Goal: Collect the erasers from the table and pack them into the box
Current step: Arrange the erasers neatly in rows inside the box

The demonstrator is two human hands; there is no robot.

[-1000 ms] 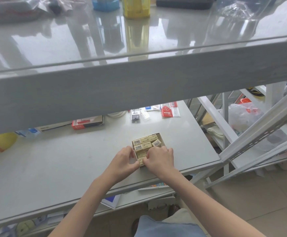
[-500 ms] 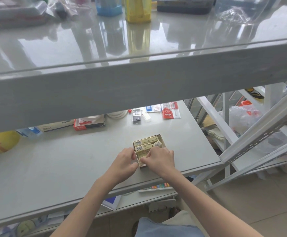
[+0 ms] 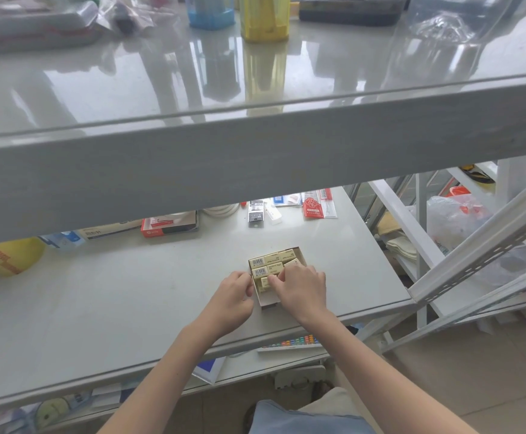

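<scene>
Both hands meet over a small open box (image 3: 268,303) that sits on the grey table (image 3: 99,308), close to its near edge and toward its right end. The box is packed with cream-coloured erasers (image 3: 269,265) in paper sleeves, laid in rows; two of them show barcode labels facing up. The near end of the box shows a bare strip of its floor.

The left hand (image 3: 232,303) is curled loosely beside the box's left wall, fingers bent inward and fingertips (image 3: 249,285) touching or just beside that wall — it seems to steady the box rather than hold anything, though whether it actually presses the cardboard cannot be told.

The right hand (image 3: 302,289) lies over the right and near part of the box, knuckles up, fingers bent downward. Its fingertips (image 3: 275,278) press on or pinch an eraser (image 3: 264,281) in the nearest filled row; the hand hides the grip itself, so whether the eraser is pinched or only pushed cannot be told.

At the far edge of the table, well apart from the box, lie a red-and-white carton (image 3: 169,227), a red packet (image 3: 312,208) and a small black packet (image 3: 255,213). A broad grey shelf (image 3: 255,158) crosses the view above the table.
</scene>
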